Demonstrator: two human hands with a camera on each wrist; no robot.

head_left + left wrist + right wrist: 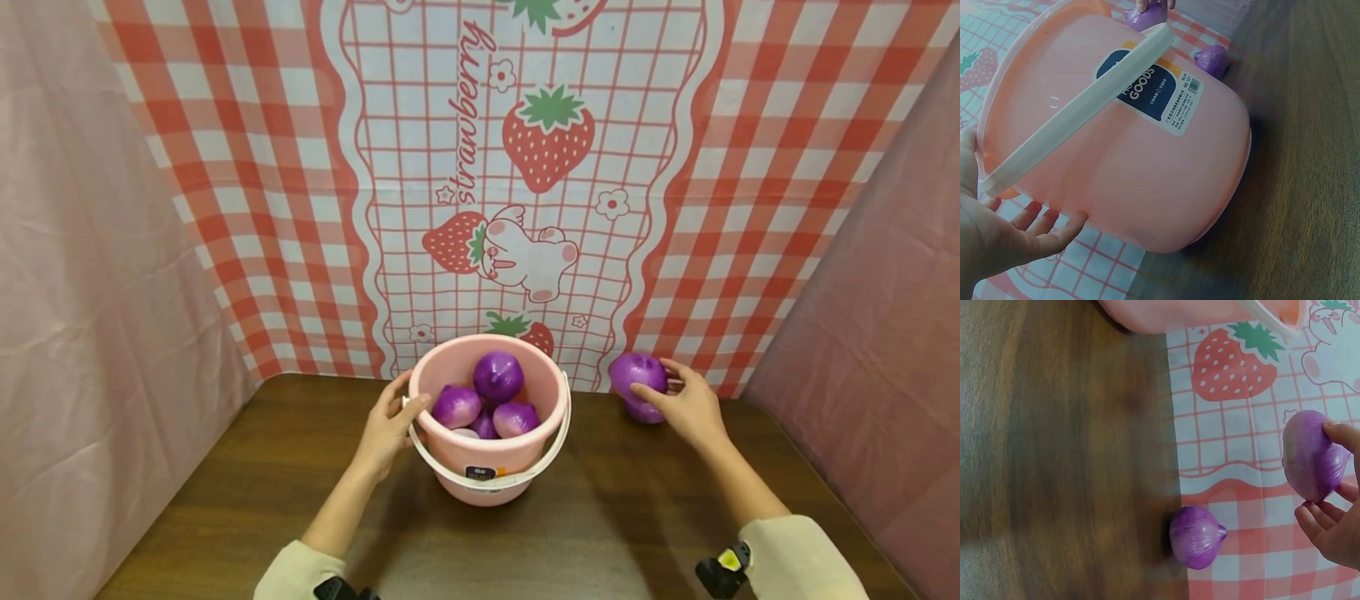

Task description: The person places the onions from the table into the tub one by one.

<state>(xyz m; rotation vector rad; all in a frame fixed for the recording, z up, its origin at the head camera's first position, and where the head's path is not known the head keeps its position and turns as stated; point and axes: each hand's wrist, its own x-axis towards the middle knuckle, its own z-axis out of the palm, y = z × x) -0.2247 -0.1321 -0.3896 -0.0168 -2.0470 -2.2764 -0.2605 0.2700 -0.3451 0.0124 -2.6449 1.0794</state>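
A pink bucket (480, 454) stands on the table with several purple onions (498, 377) inside. My left hand (386, 425) grips the bucket's rim at its left side, thumb over the edge and fingers along the outer wall. The white bucket handle (1079, 112) hangs down across the front. To the right, my right hand (690, 404) holds an onion (1311, 456) between thumb and fingers, raised above the table. Below it, another onion (1196, 537) lies on the wood near the back edge.
The dark wooden table (600, 525) meets a hanging red-checked cloth (262, 167) with strawberry prints behind the bucket. Pale pink cloth (97, 292) hangs at the left, and more pink cloth (870, 350) at the right. A printed label (1147, 87) is on the bucket.
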